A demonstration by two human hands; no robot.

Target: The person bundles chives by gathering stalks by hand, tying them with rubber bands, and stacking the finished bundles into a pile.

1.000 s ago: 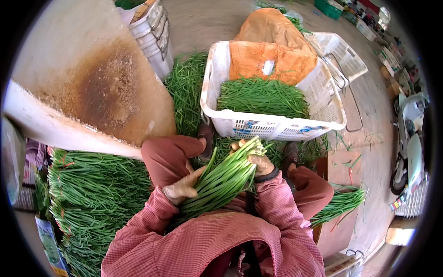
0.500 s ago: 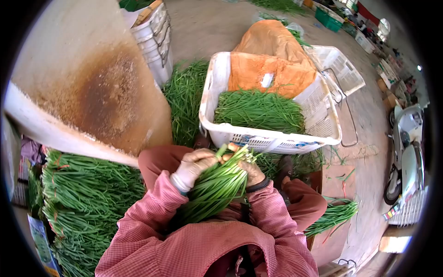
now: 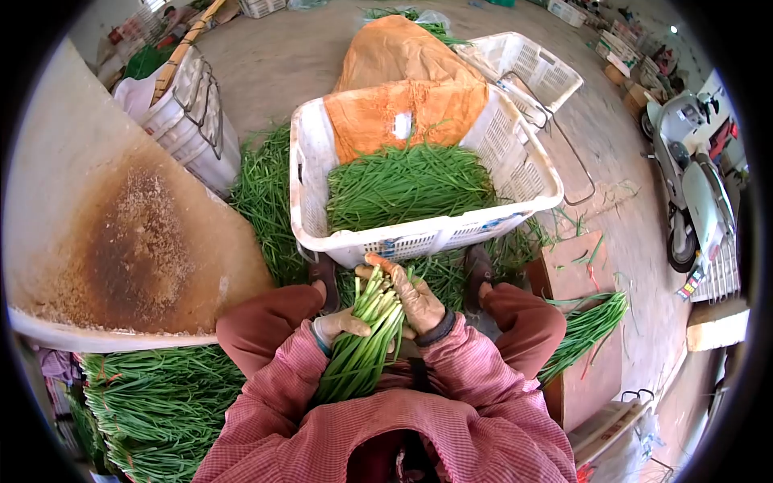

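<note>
A bunch of garlic chives (image 3: 366, 330) is held over my lap, its pale stem ends pointing away from me and its green leaves trailing toward my jacket. My left hand (image 3: 342, 324), in a thin glove, is closed round the left side of the stems. On the other side my right hand (image 3: 420, 306), also gloved, grips the bunch near the stem ends. Something orange (image 3: 380, 262) covers one of its fingertips. Just beyond both hands stands a white plastic crate (image 3: 435, 239) holding a layer of chives (image 3: 411, 189), with an orange cloth (image 3: 403, 72) draped over its far side.
A stained whitish board (image 3: 137, 233) stands at my left, above stacked chive bundles (image 3: 161, 402). Loose chives (image 3: 270, 189) lie on the floor beside the crate. At my right, more chives (image 3: 588, 334) rest on a brown board (image 3: 576, 270). A scooter (image 3: 692, 177) is parked far right.
The view has shifted, so the crate appears farther left. My left hand has moved down the stems toward me, away from the stem ends. My right hand stays on the bunch.
</note>
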